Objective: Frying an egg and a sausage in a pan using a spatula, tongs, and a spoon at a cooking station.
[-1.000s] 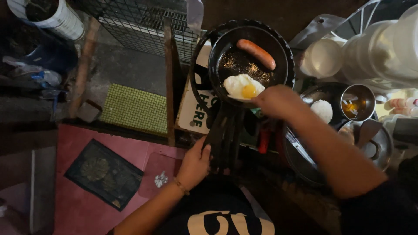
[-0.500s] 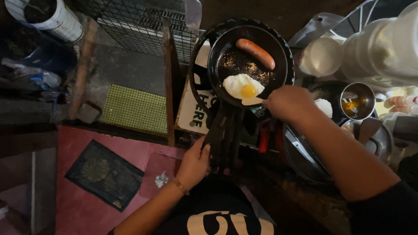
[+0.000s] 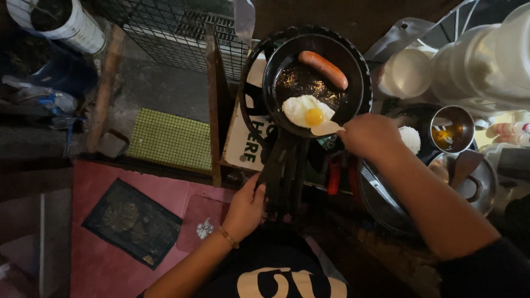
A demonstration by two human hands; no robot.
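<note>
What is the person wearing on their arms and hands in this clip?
Both hands are bare, with no gloves. The left hand has a thin beaded bracelet at the wrist and a bare forearm. The right hand shows no rings or wristwear that I can make out; a dark sleeve covers the upper arm.

both hands point(image 3: 247, 207) point(image 3: 369, 134) in closed grip

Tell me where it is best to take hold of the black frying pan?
Grip the frying pan by its long dark handle, coming from the near side. The handle points toward the person, away from the egg and sausage; the left hand already holds its end.
</note>
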